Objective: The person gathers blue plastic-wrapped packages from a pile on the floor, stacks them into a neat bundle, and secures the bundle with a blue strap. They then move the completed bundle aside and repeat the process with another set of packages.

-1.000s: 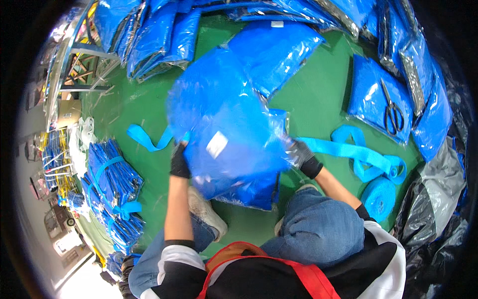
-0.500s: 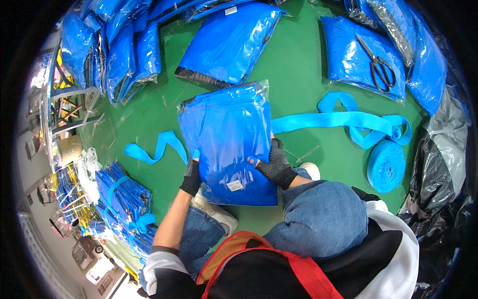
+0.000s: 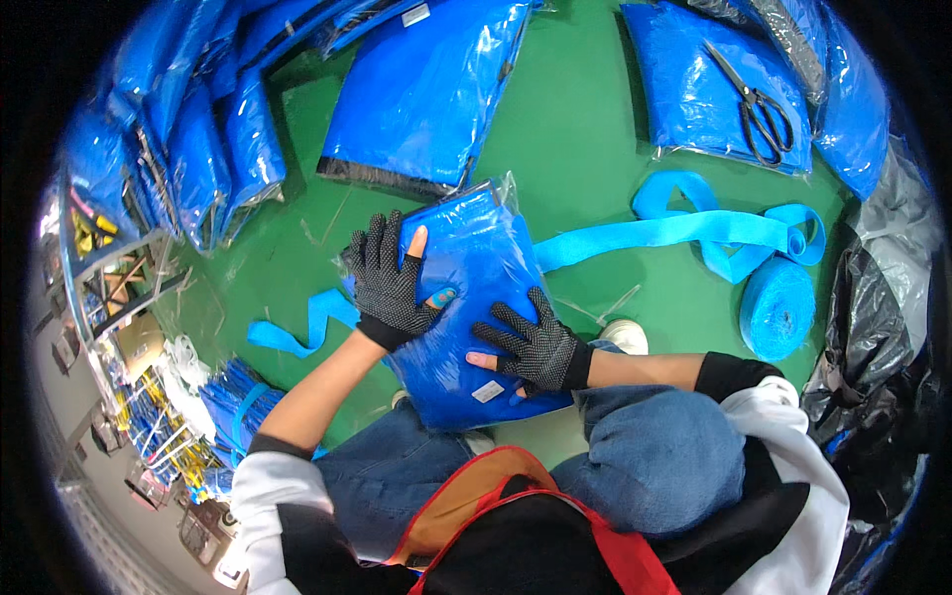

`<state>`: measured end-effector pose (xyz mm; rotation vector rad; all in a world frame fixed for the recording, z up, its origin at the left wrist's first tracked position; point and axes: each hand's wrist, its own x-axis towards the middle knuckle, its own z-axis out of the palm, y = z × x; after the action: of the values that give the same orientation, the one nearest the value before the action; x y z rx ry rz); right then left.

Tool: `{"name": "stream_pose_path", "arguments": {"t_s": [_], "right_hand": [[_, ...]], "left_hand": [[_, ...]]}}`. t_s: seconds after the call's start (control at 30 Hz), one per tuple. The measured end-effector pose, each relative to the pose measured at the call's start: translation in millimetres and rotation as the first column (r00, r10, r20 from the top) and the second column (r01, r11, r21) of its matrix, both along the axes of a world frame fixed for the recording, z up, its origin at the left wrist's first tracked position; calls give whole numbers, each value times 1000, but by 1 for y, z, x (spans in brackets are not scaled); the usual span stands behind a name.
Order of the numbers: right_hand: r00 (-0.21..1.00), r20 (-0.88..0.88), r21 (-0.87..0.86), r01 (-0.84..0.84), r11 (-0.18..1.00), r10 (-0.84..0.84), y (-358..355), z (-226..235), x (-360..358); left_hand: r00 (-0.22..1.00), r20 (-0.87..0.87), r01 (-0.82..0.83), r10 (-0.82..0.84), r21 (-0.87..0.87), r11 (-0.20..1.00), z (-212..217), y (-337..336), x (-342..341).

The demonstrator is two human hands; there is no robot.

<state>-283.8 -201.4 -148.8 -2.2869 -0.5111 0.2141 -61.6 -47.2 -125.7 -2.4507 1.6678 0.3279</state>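
Blue bagged packet [image 3: 466, 307] sits on the green floor [image 3: 585, 129] right in front of the knees, its near end riding over the lap and shoe [image 3: 623, 335]. Left hand [image 3: 390, 283] lies flat on the upper-left part, fingers splayed and pressing, not gripping anything. Right hand [image 3: 531, 347] is flat on the lower-right part, fingers spread the same way, nothing held. Both wear black dotted gloves with some fingertips cut off. Long axis runs from the near end by the lap to the far end, leaning slightly right in the head view; the loose clear film mouth points away toward the big flat bag [image 3: 421, 94], and the small white label [image 3: 487, 392] sits at the near end. Risks, as I judge them: slick film under flat palms, so the packet could skate sideways if pressure is uneven; trapped air could puff the bag back up and undo the fold; the near end overhangs the lap, so it could tip off. The blue webbing strap [image 3: 674, 233] passes just beside the packet's right edge and could snag or get dragged, pulling the strap roll [image 3: 776, 307]. Scissors [image 3: 756, 104] lie well apart on another bag, no hazard here
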Motion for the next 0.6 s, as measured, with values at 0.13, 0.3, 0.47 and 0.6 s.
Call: {"name": "stream_pose_path", "arguments": {"t_s": [0.13,0.3,0.47,0.6], "right_hand": [[999,-27,47,29,998,-28,-2,-20,4],[996,-72,101,55,993,-48,-2,-35,-2],[994,-104,-10,43,999,-44,5,-53,-9],[987,-62,105,156,982,-150,4,-59,-15]], "left_hand": [[987,-158,-46,-15,-379,924,-25,-15,4],[987,-155,-69,48,-135,988,-29,-7,1],[985,-158,-107,72,-226,968,-34,-12,-4],[988,-136,-110,76,-264,958,-45,-6,-5]]}}
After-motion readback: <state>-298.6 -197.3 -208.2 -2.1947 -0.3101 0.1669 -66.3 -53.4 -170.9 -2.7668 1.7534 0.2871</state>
